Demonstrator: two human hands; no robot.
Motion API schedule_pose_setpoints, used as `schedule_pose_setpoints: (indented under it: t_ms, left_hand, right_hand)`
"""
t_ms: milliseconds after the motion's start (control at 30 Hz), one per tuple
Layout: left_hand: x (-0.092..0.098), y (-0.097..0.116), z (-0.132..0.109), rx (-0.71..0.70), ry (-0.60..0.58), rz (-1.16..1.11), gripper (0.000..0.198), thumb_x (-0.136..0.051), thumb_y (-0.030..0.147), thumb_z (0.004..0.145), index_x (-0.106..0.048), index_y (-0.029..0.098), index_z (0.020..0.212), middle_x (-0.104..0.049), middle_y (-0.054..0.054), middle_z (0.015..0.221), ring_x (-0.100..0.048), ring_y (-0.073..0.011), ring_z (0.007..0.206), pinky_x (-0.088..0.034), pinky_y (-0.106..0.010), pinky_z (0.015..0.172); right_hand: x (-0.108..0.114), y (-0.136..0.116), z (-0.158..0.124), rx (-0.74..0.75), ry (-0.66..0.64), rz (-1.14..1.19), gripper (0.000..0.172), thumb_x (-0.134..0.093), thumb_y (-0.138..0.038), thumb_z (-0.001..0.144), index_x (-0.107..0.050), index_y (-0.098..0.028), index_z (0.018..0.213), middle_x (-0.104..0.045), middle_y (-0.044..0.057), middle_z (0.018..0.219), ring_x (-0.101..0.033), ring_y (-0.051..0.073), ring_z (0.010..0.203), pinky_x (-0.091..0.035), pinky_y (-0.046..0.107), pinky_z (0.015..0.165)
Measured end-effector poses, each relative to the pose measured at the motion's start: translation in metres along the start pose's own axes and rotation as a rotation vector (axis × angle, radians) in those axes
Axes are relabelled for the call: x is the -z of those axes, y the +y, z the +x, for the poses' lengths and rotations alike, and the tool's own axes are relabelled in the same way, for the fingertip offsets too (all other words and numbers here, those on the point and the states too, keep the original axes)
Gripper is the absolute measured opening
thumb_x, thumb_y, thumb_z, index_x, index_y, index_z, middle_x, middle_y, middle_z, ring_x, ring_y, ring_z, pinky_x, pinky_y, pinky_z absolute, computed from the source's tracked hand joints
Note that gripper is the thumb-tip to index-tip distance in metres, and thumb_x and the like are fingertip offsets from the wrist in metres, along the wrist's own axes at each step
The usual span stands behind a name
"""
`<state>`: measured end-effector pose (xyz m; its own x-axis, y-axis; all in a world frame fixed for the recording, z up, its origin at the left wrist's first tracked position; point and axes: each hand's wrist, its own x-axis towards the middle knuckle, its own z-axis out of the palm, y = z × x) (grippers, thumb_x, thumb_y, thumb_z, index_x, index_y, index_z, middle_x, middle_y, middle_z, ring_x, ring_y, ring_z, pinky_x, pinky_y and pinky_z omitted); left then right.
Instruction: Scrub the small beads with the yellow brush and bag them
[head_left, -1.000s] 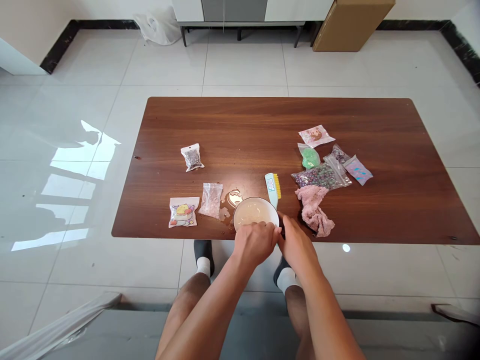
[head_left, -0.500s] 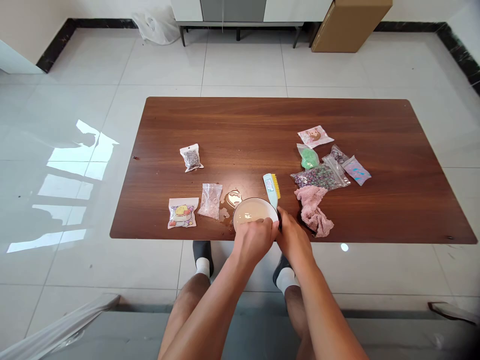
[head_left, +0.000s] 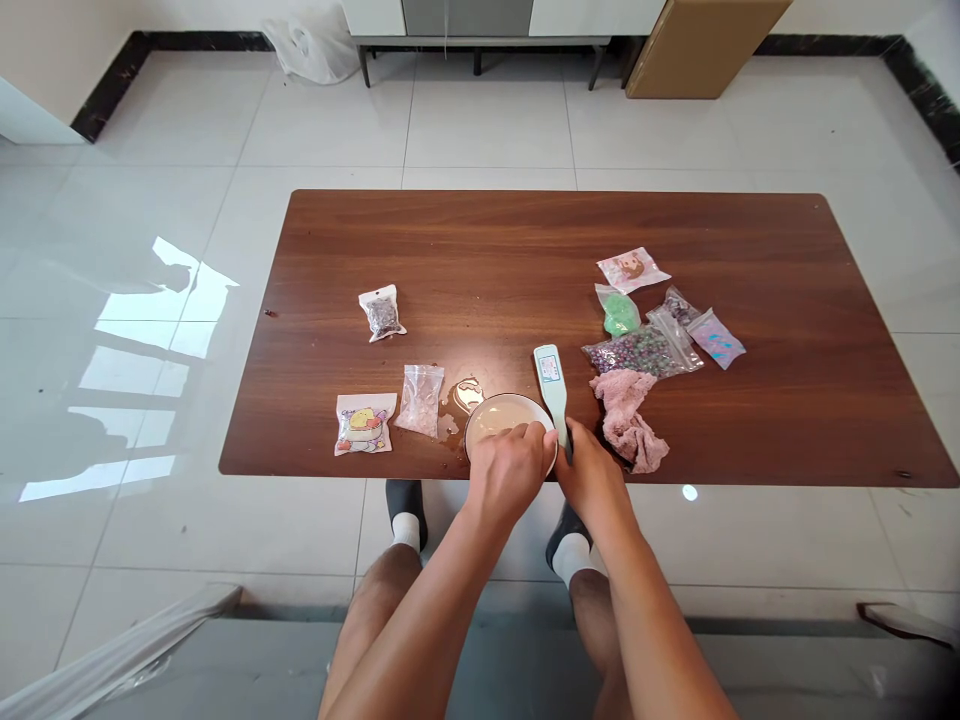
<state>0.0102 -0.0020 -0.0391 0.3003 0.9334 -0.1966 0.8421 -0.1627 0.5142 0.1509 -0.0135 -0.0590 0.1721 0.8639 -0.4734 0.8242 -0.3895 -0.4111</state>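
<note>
Turned over since the earlier frame, our pale green brush (head_left: pixel 553 385) now shows its plain back, its yellow bristles hidden, and it points away from us just beside the right rim of the bowl. Our right hand (head_left: pixel 592 482) pinches its narrow lower end between thumb and fingers, though the hand hides part of the grip. The white bowl (head_left: pixel 504 400) sits near the front edge of the wooden tabletop (head_left: pixel 750 420), holding a pale, milky liquid (head_left: pixel 491 418). Our left hand (head_left: pixel 508 475) curls over the bowl's near rim, not spread; whether its fingers reach the liquid, we cannot tell. The hands sit just apart.

A wet spill (head_left: pixel 448 425) lies against the bowl's left side. Beyond it are a clear bag of pale pink crystals (head_left: pixel 420 400), a duck-print packet (head_left: pixel 365 424) and a small bag of dark beads (head_left: pixel 383 314). To the right, a crumpled pink towel (head_left: pixel 628 425) lies just beside a zip bag of mixed beads (head_left: pixel 637 352), with a bag of green granules (head_left: pixel 619 314) behind it.
</note>
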Motion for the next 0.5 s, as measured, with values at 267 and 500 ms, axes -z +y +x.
schedule_pose_setpoints:
  t_ms: [267, 500]
  left_hand:
    - [0.004, -0.001, 0.008, 0.323, 0.084, -0.934, 0.048, -0.039, 0.051, 0.104, -0.04, 0.022, 0.067, -0.042, 0.002, 0.06, -0.035, -0.0117, 0.052, -0.024, -0.025, 0.055]
    - [0.018, 0.0, 0.019, 0.559, -0.025, -2.022, 0.031, -0.046, 0.031, 0.1, -0.05, 0.018, 0.072, -0.047, 0.003, 0.064, -0.042, -0.0067, 0.049, -0.036, -0.017, 0.047]
  right_hand:
    - [0.007, 0.005, -0.002, -0.062, 0.064, 0.149, 0.038, -0.045, -0.024, 0.092, -0.064, -0.02, 0.124, -0.075, 0.013, 0.113, -0.07, 0.033, 0.106, -0.047, 0.039, 0.086]
    - [0.01, 0.012, -0.007, -0.036, 0.197, 0.347, 0.044, -0.045, -0.05, 0.098, -0.066, -0.022, 0.124, -0.075, 0.012, 0.119, -0.068, 0.032, 0.109, -0.049, 0.044, 0.094]
